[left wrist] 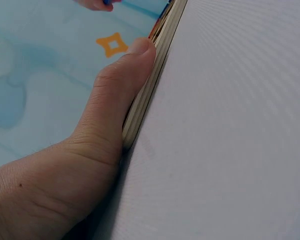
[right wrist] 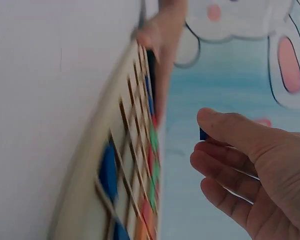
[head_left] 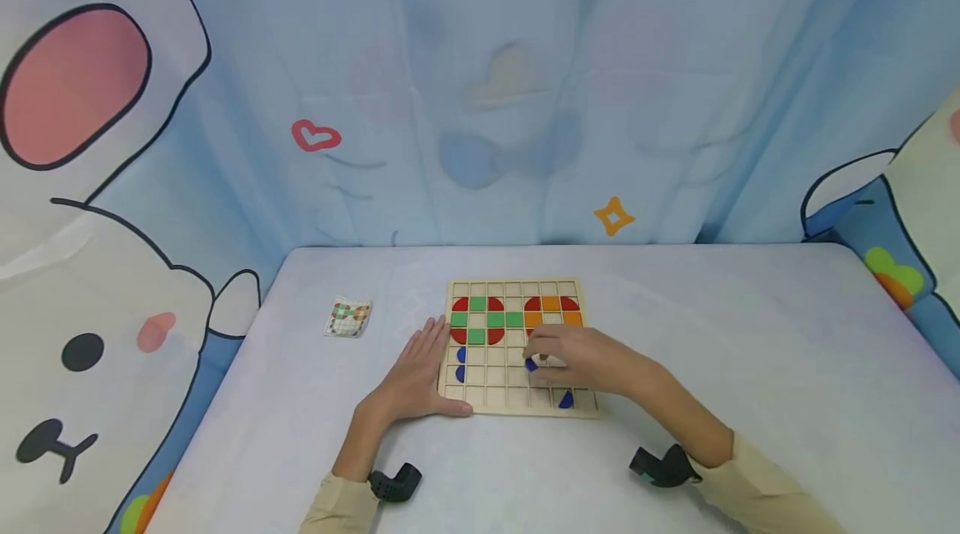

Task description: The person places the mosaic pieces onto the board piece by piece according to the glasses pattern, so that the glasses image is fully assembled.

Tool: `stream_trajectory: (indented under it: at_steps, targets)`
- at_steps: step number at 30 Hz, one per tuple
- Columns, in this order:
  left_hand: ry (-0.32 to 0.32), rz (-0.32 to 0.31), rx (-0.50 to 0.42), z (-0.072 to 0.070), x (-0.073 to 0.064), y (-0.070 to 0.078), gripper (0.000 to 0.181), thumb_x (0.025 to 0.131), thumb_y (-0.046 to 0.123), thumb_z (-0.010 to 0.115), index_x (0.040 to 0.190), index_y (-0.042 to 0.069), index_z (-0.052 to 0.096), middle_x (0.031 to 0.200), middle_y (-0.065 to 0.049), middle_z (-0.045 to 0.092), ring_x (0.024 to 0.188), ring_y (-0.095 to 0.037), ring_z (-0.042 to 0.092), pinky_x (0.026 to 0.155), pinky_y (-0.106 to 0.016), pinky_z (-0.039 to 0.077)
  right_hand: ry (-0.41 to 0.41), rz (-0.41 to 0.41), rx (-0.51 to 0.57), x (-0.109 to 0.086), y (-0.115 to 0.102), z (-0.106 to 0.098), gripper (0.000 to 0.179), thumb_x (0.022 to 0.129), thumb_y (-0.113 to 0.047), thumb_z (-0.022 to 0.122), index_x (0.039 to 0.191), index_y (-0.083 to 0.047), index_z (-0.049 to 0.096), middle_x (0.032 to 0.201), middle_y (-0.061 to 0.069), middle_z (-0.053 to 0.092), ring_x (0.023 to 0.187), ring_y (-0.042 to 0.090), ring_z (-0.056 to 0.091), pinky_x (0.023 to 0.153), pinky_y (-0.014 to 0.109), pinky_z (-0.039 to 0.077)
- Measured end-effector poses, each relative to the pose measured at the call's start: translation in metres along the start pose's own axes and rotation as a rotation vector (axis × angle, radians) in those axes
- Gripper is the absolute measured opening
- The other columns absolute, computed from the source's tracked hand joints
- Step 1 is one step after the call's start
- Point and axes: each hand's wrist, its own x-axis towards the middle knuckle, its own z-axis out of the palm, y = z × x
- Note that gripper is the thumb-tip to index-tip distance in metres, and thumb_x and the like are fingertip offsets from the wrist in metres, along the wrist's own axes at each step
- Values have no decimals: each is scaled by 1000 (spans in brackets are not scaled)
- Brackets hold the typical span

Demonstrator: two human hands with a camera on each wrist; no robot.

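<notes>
A wooden grid board lies on the table, with red, green and orange pieces set in its upper rows. My left hand rests along its left edge, fingers straight, thumb touching the front edge; the left wrist view shows that thumb against the board's side. Between thumb and fingers, my right hand pinches a small blue piece over the board's middle right. In the right wrist view the held blue piece is mostly hidden by the fingertips. Two blue pieces sit in the left column.
Another blue piece lies at the board's lower right. To the left of the board is a small card stack printed with a coloured grid pattern. White cloth covers the table, and a printed blue curtain hangs behind it.
</notes>
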Motion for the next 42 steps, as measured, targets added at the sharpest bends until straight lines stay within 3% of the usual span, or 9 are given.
stream_trajectory:
  at_steps: [4, 8, 13, 22, 33, 42]
  targets:
    - [3, -1, -4, 0, 0, 0, 128, 67, 71, 72, 157, 10, 5, 166, -4, 4, 154, -20, -3, 125, -45, 8, -72, -94, -42, 23, -22, 20, 24, 90, -31, 69, 108, -16, 71, 103, -4, 67, 91, 8, 61, 84, 23, 57]
    - [-12, 3, -7, -1, 0, 0, 127, 68, 71, 72, 157, 10, 4, 166, -3, 2, 154, -20, -4, 125, -45, 7, -121, -115, -66, 35, -33, 35, 23, 90, -33, 69, 107, -17, 72, 97, -7, 65, 84, 5, 55, 81, 18, 54]
    - [-19, 1, -5, -2, 0, -1, 128, 68, 73, 70, 157, 12, 2, 166, -2, -1, 154, -18, -6, 126, -43, 6, -116, -120, -104, 43, -40, 42, 23, 88, -34, 72, 104, -17, 72, 87, -8, 60, 76, 4, 48, 74, 14, 50]
    - [-13, 13, -8, -3, 0, 0, 128, 68, 73, 71, 157, 10, 4, 166, -4, 0, 154, -20, -5, 125, -45, 6, -113, -131, -76, 45, -41, 45, 25, 89, -30, 70, 110, -18, 72, 98, -6, 66, 84, 5, 54, 83, 16, 54]
    - [-15, 19, -18, -4, 0, 1, 129, 68, 70, 73, 157, 9, 2, 166, -4, 0, 154, -20, -5, 125, -45, 7, -77, -233, 36, 50, -40, 54, 10, 92, -15, 67, 97, -15, 74, 93, -5, 68, 83, 3, 58, 83, 13, 53]
    - [-14, 24, -20, -3, -1, -1, 130, 67, 70, 74, 157, 9, 2, 166, -4, -1, 154, -20, -6, 126, -44, 5, -75, -205, 59, 50, -45, 55, 10, 91, -15, 68, 97, -11, 75, 94, -3, 71, 85, 4, 61, 85, 13, 53]
